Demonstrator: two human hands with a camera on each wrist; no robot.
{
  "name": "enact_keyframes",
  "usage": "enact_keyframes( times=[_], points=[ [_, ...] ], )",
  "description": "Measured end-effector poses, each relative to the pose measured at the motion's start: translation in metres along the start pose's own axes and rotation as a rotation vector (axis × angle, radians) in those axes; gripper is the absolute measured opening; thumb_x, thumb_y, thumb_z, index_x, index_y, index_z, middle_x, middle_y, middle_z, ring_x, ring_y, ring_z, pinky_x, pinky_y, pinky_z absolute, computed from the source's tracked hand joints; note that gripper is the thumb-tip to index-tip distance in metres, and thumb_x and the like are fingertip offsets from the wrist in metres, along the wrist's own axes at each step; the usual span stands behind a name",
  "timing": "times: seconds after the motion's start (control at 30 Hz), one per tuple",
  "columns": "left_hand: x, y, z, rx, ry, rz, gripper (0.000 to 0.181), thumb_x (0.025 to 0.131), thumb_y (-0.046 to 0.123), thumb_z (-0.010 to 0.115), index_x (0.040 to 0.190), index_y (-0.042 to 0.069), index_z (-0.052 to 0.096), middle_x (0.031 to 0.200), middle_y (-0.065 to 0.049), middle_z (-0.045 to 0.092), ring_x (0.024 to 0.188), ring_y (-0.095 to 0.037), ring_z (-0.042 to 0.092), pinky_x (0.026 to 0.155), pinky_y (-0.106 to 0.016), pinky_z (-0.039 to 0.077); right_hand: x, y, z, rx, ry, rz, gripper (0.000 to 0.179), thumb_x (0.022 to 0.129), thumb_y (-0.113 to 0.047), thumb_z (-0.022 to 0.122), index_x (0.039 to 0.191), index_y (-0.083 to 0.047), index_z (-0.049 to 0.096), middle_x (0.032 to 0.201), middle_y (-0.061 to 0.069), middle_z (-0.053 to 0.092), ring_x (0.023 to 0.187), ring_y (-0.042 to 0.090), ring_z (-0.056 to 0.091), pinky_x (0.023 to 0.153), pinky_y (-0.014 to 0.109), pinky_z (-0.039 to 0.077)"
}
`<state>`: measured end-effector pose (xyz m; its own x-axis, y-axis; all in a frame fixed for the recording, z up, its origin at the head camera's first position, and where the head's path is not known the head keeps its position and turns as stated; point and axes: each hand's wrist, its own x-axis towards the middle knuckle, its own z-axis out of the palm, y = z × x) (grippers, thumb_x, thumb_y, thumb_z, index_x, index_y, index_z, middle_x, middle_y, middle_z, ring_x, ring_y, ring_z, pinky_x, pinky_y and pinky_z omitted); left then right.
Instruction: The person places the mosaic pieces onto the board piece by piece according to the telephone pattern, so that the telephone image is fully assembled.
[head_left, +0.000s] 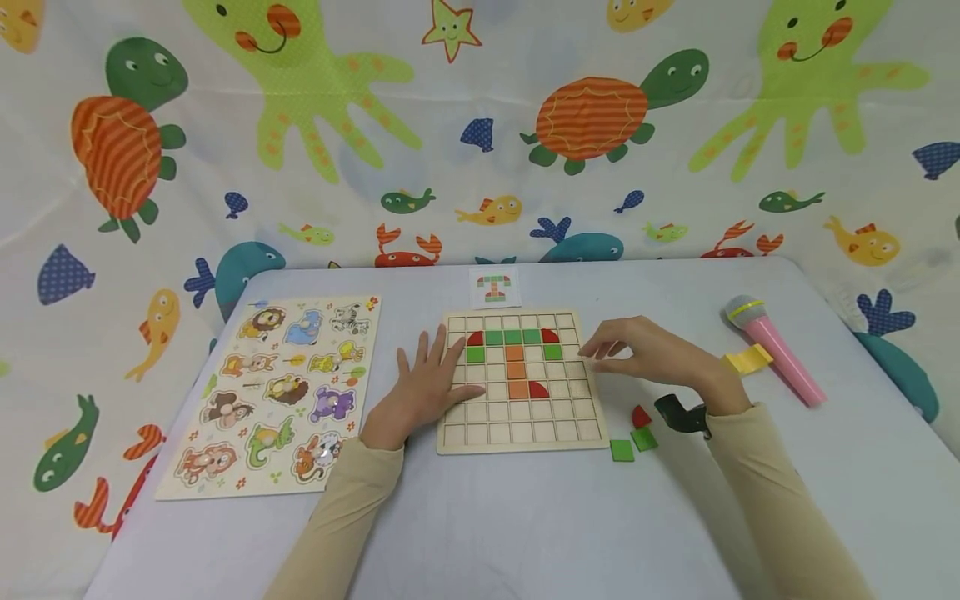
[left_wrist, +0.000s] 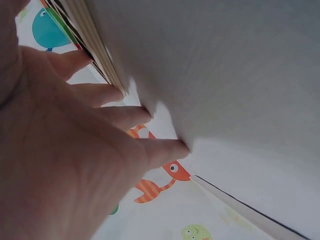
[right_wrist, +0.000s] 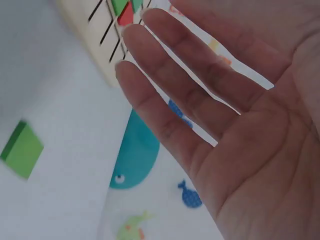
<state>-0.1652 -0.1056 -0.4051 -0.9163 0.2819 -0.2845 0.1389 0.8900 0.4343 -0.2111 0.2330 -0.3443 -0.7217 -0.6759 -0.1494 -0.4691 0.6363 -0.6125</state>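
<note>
A wooden grid board [head_left: 491, 433] lies mid-table with green squares [head_left: 513, 337], orange squares [head_left: 517, 371] and red quarter-round pieces [head_left: 538, 389] set in its cells. My left hand [head_left: 423, 387] rests at its left edge, fingers spread, thumb lying over the grid. Just off the right edge hovers my right hand [head_left: 652, 350], its fingers gently bent; the right wrist view shows no piece in them. Near the board's lower right corner lie two loose green squares [head_left: 622, 451] and a loose red quarter-round piece [head_left: 641, 416]. Behind the board is a pattern card [head_left: 494, 288] printed with a similar figure.
An animal puzzle board [head_left: 296, 437] lies to the left. On the right are a pink toy microphone [head_left: 787, 362] and a yellow piece [head_left: 750, 359] beside it. A curtain [head_left: 420, 133] printed with sea animals hangs behind the table.
</note>
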Motion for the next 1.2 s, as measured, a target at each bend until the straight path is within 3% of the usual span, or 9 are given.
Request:
enact_keyframes(
  times=[0.27, 0.7, 0.93, 1.2],
  points=[
    [-0.001, -0.002, 0.002, -0.011, 0.006, -0.011, 0.09, 0.103, 0.052, 0.061, 0.167, 0.005, 0.019, 0.173, -0.025, -0.004, 0.157, -0.048, -0.011, 0.118, -0.073, -0.01, -0.024, 0.023, 0.001, 0.051, -0.093, 0.073, 0.029, 0.093, -0.012, 0.081, 0.121, -0.006, 0.076, 0.114, 0.003, 0.073, 0.103, 0.021, 0.067, 0.095, 0.047, 0.058],
    [-0.002, -0.001, 0.003, -0.011, 0.0, -0.001, 0.089, 0.103, 0.052, 0.061, 0.168, 0.006, 0.019, 0.173, -0.024, -0.005, 0.157, -0.047, -0.012, 0.118, -0.073, -0.01, -0.043, 0.043, 0.012, 0.133, -0.22, 0.054, 0.022, 0.086, -0.005, 0.084, 0.102, -0.02, 0.08, 0.105, -0.005, 0.068, 0.1, 0.019, 0.062, 0.09, 0.028, 0.055],
    [-0.002, 0.0, 0.002, -0.012, 0.007, 0.005, 0.089, 0.103, 0.052, 0.061, 0.167, 0.006, 0.019, 0.173, -0.024, -0.005, 0.157, -0.047, -0.012, 0.118, -0.073, -0.01, -0.043, 0.044, 0.012, 0.131, -0.193, 0.04, 0.019, 0.084, -0.005, 0.087, 0.098, -0.016, 0.08, 0.098, -0.007, 0.07, 0.091, 0.015, 0.065, 0.085, 0.028, 0.057],
    [0.0, -0.002, 0.001, 0.006, 0.012, 0.008, 0.09, 0.103, 0.052, 0.061, 0.167, 0.005, 0.019, 0.173, -0.025, -0.004, 0.157, -0.048, -0.01, 0.118, -0.074, -0.008, -0.04, 0.042, 0.01, 0.097, -0.137, 0.142, 0.019, 0.082, -0.009, 0.09, 0.096, -0.015, 0.078, 0.093, -0.005, 0.069, 0.089, 0.015, 0.063, 0.082, 0.026, 0.057]
  ],
)
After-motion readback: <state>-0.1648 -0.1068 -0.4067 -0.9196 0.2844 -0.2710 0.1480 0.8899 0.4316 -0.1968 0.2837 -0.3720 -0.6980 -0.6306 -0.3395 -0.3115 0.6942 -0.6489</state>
